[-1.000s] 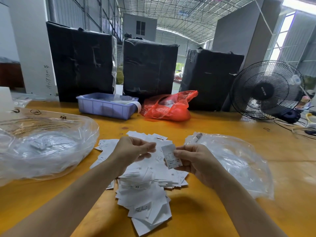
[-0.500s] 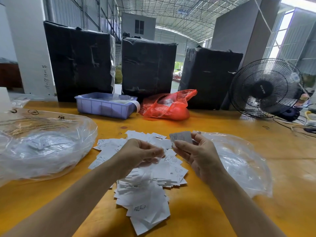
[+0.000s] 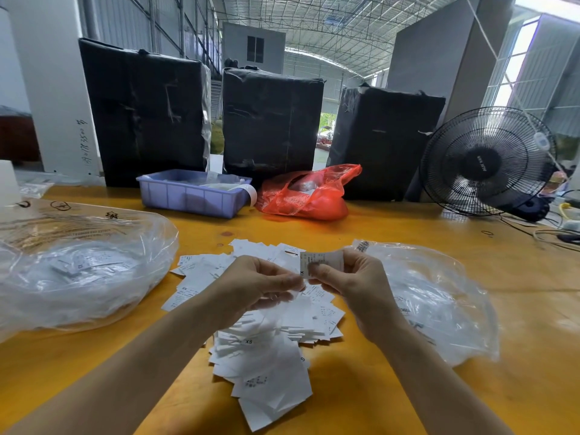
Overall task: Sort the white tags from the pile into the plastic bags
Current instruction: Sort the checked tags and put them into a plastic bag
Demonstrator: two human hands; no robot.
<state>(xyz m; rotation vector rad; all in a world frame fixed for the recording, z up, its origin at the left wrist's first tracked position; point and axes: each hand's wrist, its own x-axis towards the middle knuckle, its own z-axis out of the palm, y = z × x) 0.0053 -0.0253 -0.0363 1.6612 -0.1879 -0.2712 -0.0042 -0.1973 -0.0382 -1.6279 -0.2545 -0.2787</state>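
Observation:
A pile of white tags (image 3: 263, 350) lies on the yellow table (image 3: 361, 400) in front of me. Above it my right hand (image 3: 351, 284) pinches one white tag (image 3: 323, 262) by its lower edge, printed side toward me. My left hand (image 3: 254, 285) is beside it, fingers curled, its fingertips meeting the tag's lower left corner. A clear plastic bag (image 3: 439, 309) with a few tags lies right of the pile. A larger clear plastic bag (image 3: 78, 271) holding several tags sits on the left.
A blue plastic bin (image 3: 191, 196) and a red plastic bag (image 3: 307, 193) stand at the table's far side before three black wrapped boxes (image 3: 270, 120). A black fan (image 3: 486, 161) with cables is at the back right.
My right hand has turned the tag upright and brought it toward the left hand. The left fingertips now touch the tag's corner.

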